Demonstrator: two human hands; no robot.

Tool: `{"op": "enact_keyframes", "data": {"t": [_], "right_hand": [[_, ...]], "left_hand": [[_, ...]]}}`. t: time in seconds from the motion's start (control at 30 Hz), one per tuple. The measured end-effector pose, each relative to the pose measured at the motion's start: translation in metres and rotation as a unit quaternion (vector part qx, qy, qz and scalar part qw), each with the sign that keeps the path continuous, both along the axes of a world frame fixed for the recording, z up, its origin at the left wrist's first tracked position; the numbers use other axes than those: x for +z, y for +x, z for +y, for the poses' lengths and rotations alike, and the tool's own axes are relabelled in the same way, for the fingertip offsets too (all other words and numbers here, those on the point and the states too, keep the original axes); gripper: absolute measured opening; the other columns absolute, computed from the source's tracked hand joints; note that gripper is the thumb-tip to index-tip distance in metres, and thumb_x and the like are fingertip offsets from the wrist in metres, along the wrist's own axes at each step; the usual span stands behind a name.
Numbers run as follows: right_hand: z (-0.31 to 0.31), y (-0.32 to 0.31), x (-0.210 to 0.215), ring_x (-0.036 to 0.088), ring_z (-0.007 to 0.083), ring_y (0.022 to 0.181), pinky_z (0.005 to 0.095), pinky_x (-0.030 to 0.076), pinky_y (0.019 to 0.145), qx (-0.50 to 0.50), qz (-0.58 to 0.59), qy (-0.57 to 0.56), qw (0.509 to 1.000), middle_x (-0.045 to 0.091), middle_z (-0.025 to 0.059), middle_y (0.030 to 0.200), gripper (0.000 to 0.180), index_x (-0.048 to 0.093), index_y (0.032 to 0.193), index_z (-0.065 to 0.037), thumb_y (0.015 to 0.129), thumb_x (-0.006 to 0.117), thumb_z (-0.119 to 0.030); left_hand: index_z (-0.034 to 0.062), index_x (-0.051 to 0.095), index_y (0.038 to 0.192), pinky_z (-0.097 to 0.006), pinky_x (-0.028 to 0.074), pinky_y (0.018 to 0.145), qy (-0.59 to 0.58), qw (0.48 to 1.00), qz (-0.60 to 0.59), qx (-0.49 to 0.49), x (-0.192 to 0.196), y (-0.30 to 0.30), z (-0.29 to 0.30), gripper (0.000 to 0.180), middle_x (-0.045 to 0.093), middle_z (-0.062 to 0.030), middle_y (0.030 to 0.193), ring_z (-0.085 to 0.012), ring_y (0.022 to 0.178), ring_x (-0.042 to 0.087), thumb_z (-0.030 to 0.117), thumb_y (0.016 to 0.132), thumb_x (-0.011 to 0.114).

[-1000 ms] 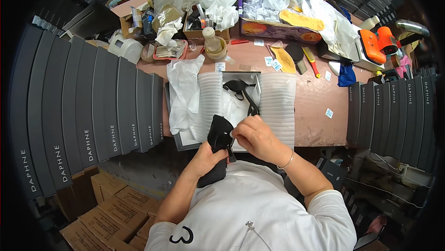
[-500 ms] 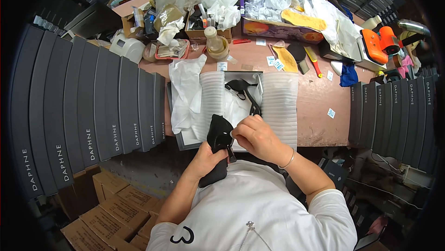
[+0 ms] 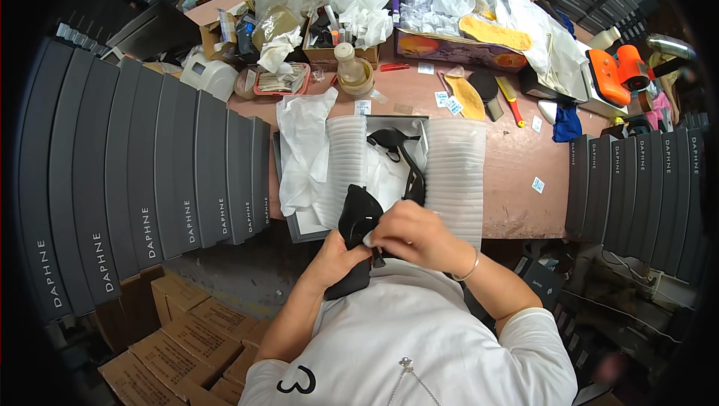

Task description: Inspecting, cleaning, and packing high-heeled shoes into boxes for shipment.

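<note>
Shoe (image 3: 358, 215) was near the centre of the frame, gripped by the curled left hand (image 3: 335, 261). The right hand (image 3: 419, 235), fingers almost closed, pinched a white piece (image 3: 367, 240) at its side. Second shoe (image 3: 412, 180) lay above, in the box (image 3: 408, 122).

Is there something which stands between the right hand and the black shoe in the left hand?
Only a small white piece, apparently pinched in the right hand, shows at the black shoe. Nothing else visible stands between them; the left hand holds the shoe.
</note>
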State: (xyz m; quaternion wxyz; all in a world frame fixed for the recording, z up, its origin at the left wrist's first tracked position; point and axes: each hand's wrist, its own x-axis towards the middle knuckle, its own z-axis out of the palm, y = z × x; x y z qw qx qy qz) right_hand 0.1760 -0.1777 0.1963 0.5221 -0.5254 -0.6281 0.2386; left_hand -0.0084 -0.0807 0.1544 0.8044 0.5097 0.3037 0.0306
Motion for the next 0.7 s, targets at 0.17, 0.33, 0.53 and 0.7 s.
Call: {"op": "enact_keyframes", "data": {"t": [0.17,0.33,0.53,0.7], "right_hand": [[0.023,0.019,-0.034,0.058,0.0234,0.075,0.0327,0.046,0.068,-0.153,-0.08,-0.036,0.984,0.059,0.007,0.083,0.01,0.063,0.087,-0.005,0.078,0.069,-0.002],[0.015,0.014,-0.006,0.059,0.0209,0.072,0.0313,0.048,0.063,0.0,0.073,-0.05,0.996,0.059,0.0068,0.083,0.009,0.063,0.088,-0.004,0.08,0.067,-0.002],[0.033,0.033,-0.037,0.058,0.023,0.076,0.0313,0.047,0.068,-0.103,-0.096,-0.073,0.987,0.057,0.0076,0.08,0.009,0.064,0.09,-0.007,0.082,0.065,-0.005],[0.055,0.094,-0.034,0.056,0.0117,0.075,0.0262,0.046,0.067,-0.247,0.041,-0.091,0.964,0.061,0.0039,0.085,0.009,0.062,0.094,-0.002,0.086,0.063,-0.007]], "left_hand": [[-0.0027,0.061,0.093,-0.029,0.053,0.065,-0.024,1.0,0.005,-0.005,0.007,0.004,0.0,0.011,0.063,-0.0066,0.079,-0.0167,0.07,0.064,0.002,0.084,0.06],[-0.0014,0.06,0.098,-0.03,0.053,0.066,-0.016,1.0,0.026,0.002,0.0,0.002,0.001,0.015,0.063,-0.0062,0.081,-0.0169,0.07,0.064,0.003,0.084,0.06],[-0.0002,0.06,0.093,-0.03,0.053,0.067,-0.019,1.0,0.005,-0.019,0.007,0.007,0.002,0.009,0.063,-0.0062,0.08,-0.0159,0.071,0.063,0.005,0.086,0.059],[-0.0024,0.059,0.097,-0.032,0.053,0.069,-0.133,0.989,-0.039,0.051,0.001,0.007,0.032,0.021,0.064,-0.0101,0.086,-0.0202,0.074,0.064,0.016,0.087,0.057]]}}
